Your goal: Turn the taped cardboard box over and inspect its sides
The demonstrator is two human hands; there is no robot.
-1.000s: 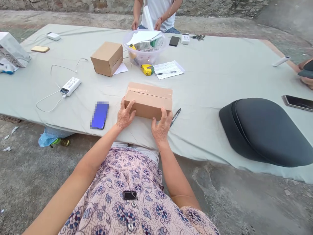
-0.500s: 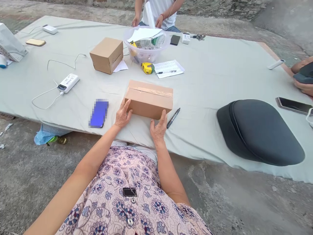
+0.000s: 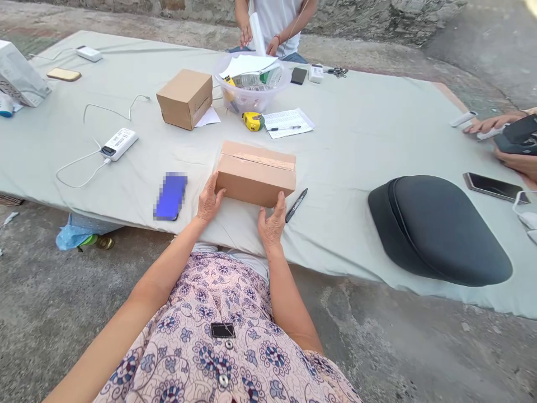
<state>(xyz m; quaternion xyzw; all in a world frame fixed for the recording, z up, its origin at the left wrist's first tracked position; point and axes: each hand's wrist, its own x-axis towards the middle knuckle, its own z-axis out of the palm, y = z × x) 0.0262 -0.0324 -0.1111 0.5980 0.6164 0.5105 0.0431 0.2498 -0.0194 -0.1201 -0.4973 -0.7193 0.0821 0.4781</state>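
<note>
A closed brown cardboard box (image 3: 255, 173), with clear tape along its top seam, sits in front of me near the table's edge. My left hand (image 3: 208, 200) grips its left front corner, fingers along the side and thumb at the front face. At the right front corner, my right hand (image 3: 272, 218) holds the box with its fingertips, thumb apart. A black marker pen (image 3: 296, 205) lies just right of my right hand. To the left of my left hand is a phone (image 3: 170, 196) with a blurred blue screen.
Beyond stand another cardboard box (image 3: 184, 99), a plastic basin (image 3: 251, 101), a yellow tape measure (image 3: 253, 121) and a paper sheet (image 3: 289, 122). A white power bank (image 3: 119, 144) with cable lies left; a black padded seat (image 3: 440, 229) right. Two other people's hands show at the far and right edges.
My hands and the box keep nearly the same place. The person at the right has reached a hand onto the table by the white roll. The far person's hand has shifted.
</note>
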